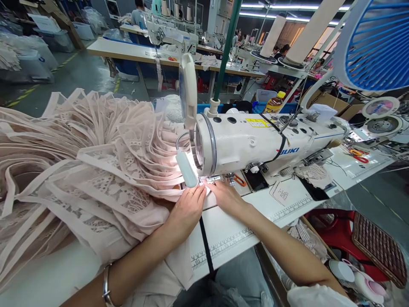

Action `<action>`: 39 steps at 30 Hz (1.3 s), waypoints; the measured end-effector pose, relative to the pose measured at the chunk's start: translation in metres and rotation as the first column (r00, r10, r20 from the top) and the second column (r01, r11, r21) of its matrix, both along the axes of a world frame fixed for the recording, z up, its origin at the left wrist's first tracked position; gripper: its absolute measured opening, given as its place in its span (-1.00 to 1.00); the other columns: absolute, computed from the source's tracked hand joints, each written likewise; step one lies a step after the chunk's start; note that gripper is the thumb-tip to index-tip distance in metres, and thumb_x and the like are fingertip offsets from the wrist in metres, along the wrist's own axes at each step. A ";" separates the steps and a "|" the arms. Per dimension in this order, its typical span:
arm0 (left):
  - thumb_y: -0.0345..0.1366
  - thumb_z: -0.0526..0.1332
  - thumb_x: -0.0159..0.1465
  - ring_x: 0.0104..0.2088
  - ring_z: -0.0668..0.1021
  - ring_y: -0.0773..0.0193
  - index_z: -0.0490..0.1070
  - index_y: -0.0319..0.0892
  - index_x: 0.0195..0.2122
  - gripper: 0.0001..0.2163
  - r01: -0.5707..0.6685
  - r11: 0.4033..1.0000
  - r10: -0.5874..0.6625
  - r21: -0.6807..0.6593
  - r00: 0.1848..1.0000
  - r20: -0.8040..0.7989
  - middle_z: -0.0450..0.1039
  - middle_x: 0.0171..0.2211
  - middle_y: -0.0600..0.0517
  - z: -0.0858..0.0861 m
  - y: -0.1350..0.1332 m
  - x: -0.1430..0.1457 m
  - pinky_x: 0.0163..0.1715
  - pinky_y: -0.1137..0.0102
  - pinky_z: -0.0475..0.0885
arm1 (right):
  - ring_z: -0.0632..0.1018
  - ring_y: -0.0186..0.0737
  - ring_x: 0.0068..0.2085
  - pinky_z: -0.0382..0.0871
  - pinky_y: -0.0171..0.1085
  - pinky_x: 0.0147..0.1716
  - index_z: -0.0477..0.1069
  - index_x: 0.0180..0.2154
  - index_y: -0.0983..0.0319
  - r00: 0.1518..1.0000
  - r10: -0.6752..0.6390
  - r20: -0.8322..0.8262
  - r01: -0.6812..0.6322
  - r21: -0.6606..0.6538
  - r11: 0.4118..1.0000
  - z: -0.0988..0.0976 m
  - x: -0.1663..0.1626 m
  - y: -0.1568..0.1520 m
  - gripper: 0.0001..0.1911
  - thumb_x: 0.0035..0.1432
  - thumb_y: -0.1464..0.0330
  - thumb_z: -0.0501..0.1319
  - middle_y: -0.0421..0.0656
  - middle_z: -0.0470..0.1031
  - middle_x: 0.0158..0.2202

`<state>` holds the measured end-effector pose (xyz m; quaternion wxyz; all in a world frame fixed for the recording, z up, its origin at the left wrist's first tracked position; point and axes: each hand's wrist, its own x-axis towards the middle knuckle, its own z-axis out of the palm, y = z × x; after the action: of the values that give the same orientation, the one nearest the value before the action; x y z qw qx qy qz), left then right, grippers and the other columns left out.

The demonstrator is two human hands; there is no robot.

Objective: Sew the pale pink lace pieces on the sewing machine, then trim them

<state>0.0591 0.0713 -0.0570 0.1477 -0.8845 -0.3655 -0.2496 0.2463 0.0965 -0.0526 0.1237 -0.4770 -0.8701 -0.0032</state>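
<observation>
Lace piece (153,213), pale pink, lies under our left hand (188,209), and its edge reaches forward to the presser foot (209,178), just beyond our fingertips. Our left hand is flat and spread on the cloth, pressing it and not gripping. Our right hand (225,196), just beside it, is also unclenched, with the fingers laid on the edge near the foot. We judge that both hands lie flat so that the thin lace meets the needle smooth and straight. The lamp (187,168) hangs just above the left fingertips and lights this spot. To the left of the left hand rises the pile (79,162) of similar pink pieces, probably set there for easy reach.

We count two hands, one sewing machine (255,145), one lamp, and two thread cones (273,34) far beyond the right hand. Orange scissors (239,180) lie just past the right hand, and red scissors (358,157) well to its right. The pieces in the pile are too many to count.
</observation>
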 end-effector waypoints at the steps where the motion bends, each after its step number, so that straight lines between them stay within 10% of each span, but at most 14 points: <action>1: -0.55 0.00 0.31 0.00 0.46 0.11 0.35 -0.44 0.03 -0.70 -0.001 1.000 0.001 0.000 1.000 -0.013 0.47 -0.02 -0.20 0.002 -0.001 0.000 0.02 0.23 0.35 | 0.44 -0.22 -0.35 0.33 -0.21 -0.16 0.40 -0.01 0.16 1.000 -0.004 0.000 0.004 -0.001 1.000 0.000 -0.001 0.000 -0.50 0.11 0.62 -0.05 -0.11 0.47 -0.30; 11: -0.61 -0.07 0.25 -0.14 0.49 0.15 0.38 -0.25 -0.27 -0.74 0.016 0.967 -0.029 -0.253 0.998 -0.047 0.47 -0.20 -0.12 0.033 0.004 -0.022 -0.01 0.24 0.35 | 0.50 -0.21 -0.11 0.40 -0.24 -0.06 0.51 -0.05 0.11 0.959 -0.104 -0.262 0.064 -0.155 0.986 -0.002 0.001 -0.002 -0.55 0.20 0.55 -0.03 -0.17 0.52 -0.12; 21: -0.47 0.02 0.33 -0.03 0.43 0.07 0.43 -0.23 -0.12 -0.78 0.014 0.973 0.001 -0.230 0.998 0.064 0.46 -0.15 -0.13 0.014 0.014 -0.026 -0.06 0.22 0.36 | 0.43 -0.19 0.09 0.26 -0.15 0.16 0.41 0.09 0.22 0.978 0.068 -0.197 -0.081 -0.059 0.995 0.000 0.004 -0.008 -0.45 0.16 0.61 -0.08 -0.13 0.42 0.11; 30: -0.25 -0.03 0.39 -0.28 0.45 0.29 0.42 -0.11 -0.12 -0.75 -0.004 0.802 0.201 -0.598 0.943 0.263 0.42 -0.26 0.03 0.018 0.020 -0.018 -0.31 0.42 0.38 | 0.45 -0.15 0.00 0.25 -0.09 0.09 0.36 0.06 0.28 0.980 0.055 -0.190 -0.055 0.003 0.998 0.005 0.001 -0.013 -0.47 0.13 0.65 -0.10 -0.06 0.49 -0.01; 39: -0.44 -0.02 0.38 -0.28 0.38 0.28 0.40 -0.18 -0.10 -0.77 0.155 0.951 -0.143 -0.268 0.988 0.061 0.41 -0.29 0.03 0.018 0.009 -0.027 -0.33 0.38 0.30 | 0.46 -0.24 -0.23 0.26 -0.23 -0.09 0.44 -0.27 0.25 0.992 0.118 -0.050 -0.101 0.261 0.960 0.007 -0.003 -0.020 -0.78 0.37 0.39 0.04 -0.14 0.53 -0.32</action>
<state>0.0323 0.0807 -0.0391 -0.0020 -0.9161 -0.3315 -0.2257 0.2436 0.0762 -0.0452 0.2130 -0.4079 -0.8828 -0.0941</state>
